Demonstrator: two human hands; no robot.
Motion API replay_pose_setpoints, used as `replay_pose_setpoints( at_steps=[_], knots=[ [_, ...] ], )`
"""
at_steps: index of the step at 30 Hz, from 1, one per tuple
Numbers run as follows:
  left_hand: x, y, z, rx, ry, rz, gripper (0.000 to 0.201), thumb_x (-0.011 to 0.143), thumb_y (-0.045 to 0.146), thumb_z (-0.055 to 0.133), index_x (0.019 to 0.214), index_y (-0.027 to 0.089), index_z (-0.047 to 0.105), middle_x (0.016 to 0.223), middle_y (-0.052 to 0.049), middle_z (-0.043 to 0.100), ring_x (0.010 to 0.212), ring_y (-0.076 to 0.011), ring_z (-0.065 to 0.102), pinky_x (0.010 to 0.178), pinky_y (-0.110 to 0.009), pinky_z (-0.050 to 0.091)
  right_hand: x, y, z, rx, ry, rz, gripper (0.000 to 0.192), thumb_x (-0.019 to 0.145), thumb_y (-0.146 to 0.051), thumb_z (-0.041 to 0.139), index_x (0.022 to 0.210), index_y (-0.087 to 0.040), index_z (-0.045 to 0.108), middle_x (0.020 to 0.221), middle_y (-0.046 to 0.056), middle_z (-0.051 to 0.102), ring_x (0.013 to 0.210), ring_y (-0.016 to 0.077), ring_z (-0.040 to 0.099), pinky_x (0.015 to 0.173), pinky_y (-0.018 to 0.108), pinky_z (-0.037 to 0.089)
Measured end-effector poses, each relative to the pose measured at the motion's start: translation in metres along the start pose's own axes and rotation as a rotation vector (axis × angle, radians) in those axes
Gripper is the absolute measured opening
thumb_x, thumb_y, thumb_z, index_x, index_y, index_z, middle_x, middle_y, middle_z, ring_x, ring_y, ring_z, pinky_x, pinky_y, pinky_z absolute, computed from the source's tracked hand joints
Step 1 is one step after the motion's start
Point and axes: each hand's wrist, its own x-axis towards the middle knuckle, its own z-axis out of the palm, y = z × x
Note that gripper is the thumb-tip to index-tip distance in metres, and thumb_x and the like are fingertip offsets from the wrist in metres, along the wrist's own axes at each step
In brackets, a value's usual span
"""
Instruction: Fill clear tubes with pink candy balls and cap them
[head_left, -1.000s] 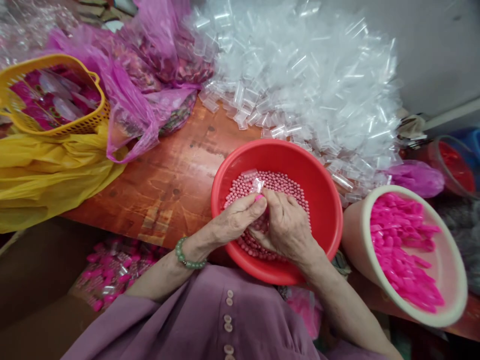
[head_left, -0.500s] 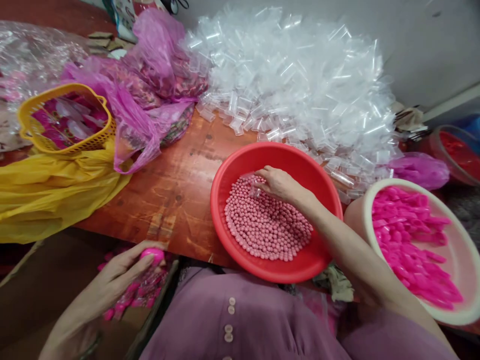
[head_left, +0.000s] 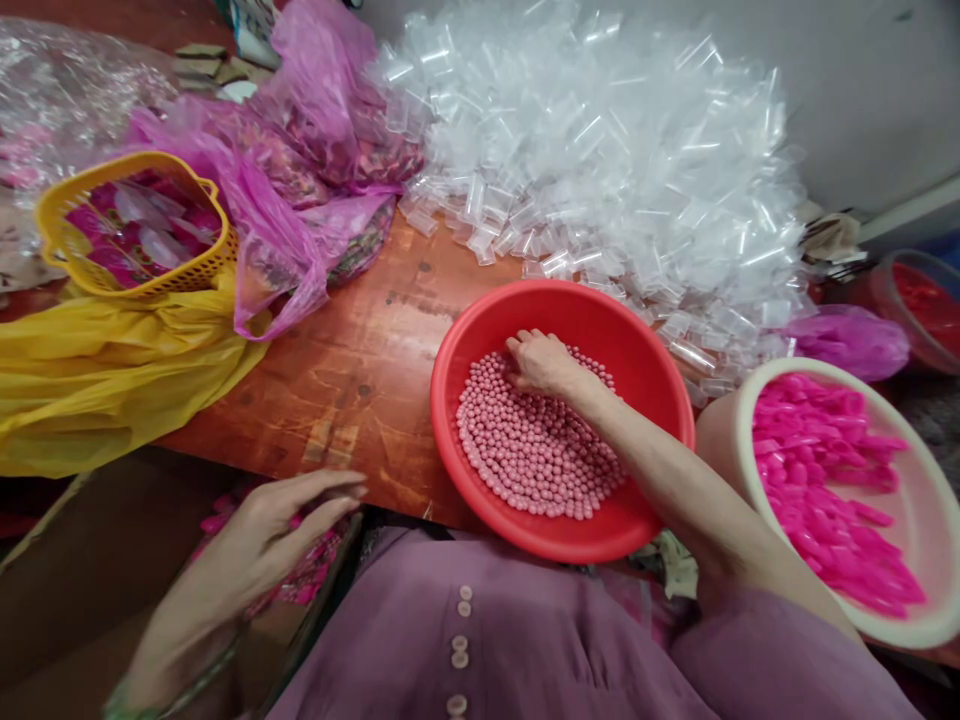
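A red plastic bowl point(head_left: 491, 505) holds a layer of small round pink beads point(head_left: 532, 460). My right hand point(head_left: 544, 365) reaches down into it, with fingers curled and their tips at the beads near the far left side. A clear plastic tube seen in these fingers a moment earlier is now hidden behind the hand. At the lower left, my left hand point(head_left: 270, 540) hovers by the table edge with fingers stretched out, thumb apart and nothing in it. Below it, an open cardboard box point(head_left: 67, 570) contains bright pink capped pieces point(head_left: 307, 575), partly covered by the hand.
A large heap of clear plastic tubes point(head_left: 600, 150) lies against the wall. On the right stands a cream tub point(head_left: 739, 420) of bright pink plastic parts point(head_left: 832, 490). Farther left are a yellow basket point(head_left: 161, 283), a yellow bag point(head_left: 112, 380) and pink plastic bags point(head_left: 322, 60).
My left hand has let go of a pink-capped piece over the box and opened. My right hand has lowered into the beads, and the clear tube has gone out of sight.
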Motion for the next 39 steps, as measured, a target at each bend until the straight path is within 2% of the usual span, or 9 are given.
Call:
replay_pose_setpoints(
  at_steps=[4,8,12,16,19,23,27,31,39],
  knots=[
    [0.049,0.063,0.039,-0.179,0.119,0.391,0.016,0.091,0.024,0.058,0.101,0.017,0.068,0.089,-0.004,0.077,0.079,-0.0137,0.072,0.076,-0.021,0.057,-0.006,0.007,0.002,0.101,-0.042,-0.049,0.034,0.087,-0.023,0.056,0.117,-0.009,0.065,0.108,0.017,0.072,0.1,0.0277,0.067,0.085,0.035,0.05],
    [0.08,0.085,0.086,-0.012,0.048,0.741,0.016,0.093,0.019,0.053,0.1,0.011,0.065,0.087,-0.008,0.074,0.08,-0.0159,0.069,0.075,-0.026,0.055,-0.023,0.023,0.0,0.499,-0.039,-0.136,0.038,0.092,-0.043,0.054,0.117,-0.018,0.068,0.108,0.005,0.075,0.096,0.0187,0.069,0.081,0.026,0.051],
    [0.086,0.085,0.107,0.351,0.023,0.709,0.019,0.096,0.026,0.049,0.09,0.015,0.063,0.078,-0.006,0.068,0.074,-0.0199,0.064,0.07,-0.033,0.05,-0.04,0.037,0.001,1.02,0.011,-0.097,0.045,0.079,-0.048,0.068,0.111,-0.016,0.071,0.106,0.007,0.075,0.096,0.0211,0.069,0.084,0.032,0.053],
    [0.085,0.085,0.105,0.359,0.019,0.698,0.021,0.097,0.028,0.047,0.09,0.015,0.062,0.079,-0.005,0.068,0.074,-0.0201,0.062,0.07,-0.033,0.047,-0.055,0.042,0.001,1.136,-0.057,-0.11,0.036,0.079,-0.04,0.069,0.106,-0.015,0.067,0.103,0.007,0.073,0.095,0.0192,0.067,0.086,0.034,0.052],
    [0.085,0.086,0.104,0.378,-0.012,0.684,0.021,0.096,0.028,0.048,0.088,0.015,0.062,0.078,-0.004,0.067,0.074,-0.0208,0.061,0.07,-0.033,0.045,-0.062,0.042,-0.003,0.946,-0.035,-0.127,0.029,0.085,-0.038,0.064,0.102,-0.015,0.066,0.099,0.007,0.071,0.092,0.0192,0.065,0.085,0.035,0.051],
    [0.086,0.085,0.106,0.368,-0.007,0.695,0.021,0.096,0.03,0.049,0.087,0.016,0.062,0.078,-0.003,0.067,0.074,-0.0205,0.061,0.069,-0.034,0.044,-0.055,0.039,-0.012,0.274,0.139,-0.118,0.023,0.092,-0.029,0.055,0.1,-0.014,0.07,0.104,0.013,0.066,0.097,0.0244,0.058,0.087,0.038,0.045],
    [0.085,0.082,0.108,0.347,0.049,0.713,0.021,0.096,0.03,0.049,0.087,0.016,0.062,0.077,-0.003,0.067,0.073,-0.0189,0.06,0.069,-0.033,0.044,-0.026,0.034,-0.012,-0.236,0.097,-0.084,0.031,0.096,-0.017,0.039,0.102,-0.012,0.069,0.101,0.018,0.065,0.095,0.0286,0.054,0.074,0.037,0.041],
    [0.085,0.08,0.109,0.325,0.056,0.727,0.021,0.097,0.029,0.048,0.087,0.016,0.062,0.077,-0.003,0.067,0.073,-0.0187,0.06,0.068,-0.034,0.044,-0.007,0.026,-0.003,-0.338,0.032,-0.139,0.036,0.096,-0.011,0.03,0.108,-0.009,0.065,0.102,0.02,0.064,0.096,0.0284,0.056,0.069,0.035,0.04],
    [0.085,0.079,0.111,0.318,0.041,0.725,0.011,0.092,0.021,0.053,0.087,0.016,0.061,0.077,-0.003,0.066,0.073,-0.0189,0.058,0.066,-0.035,0.042,-0.014,0.01,-0.008,-0.259,-0.155,-0.068,0.034,0.092,-0.009,0.039,0.122,-0.009,0.055,0.107,0.018,0.064,0.087,0.0231,0.065,0.068,0.031,0.045]
  ],
)
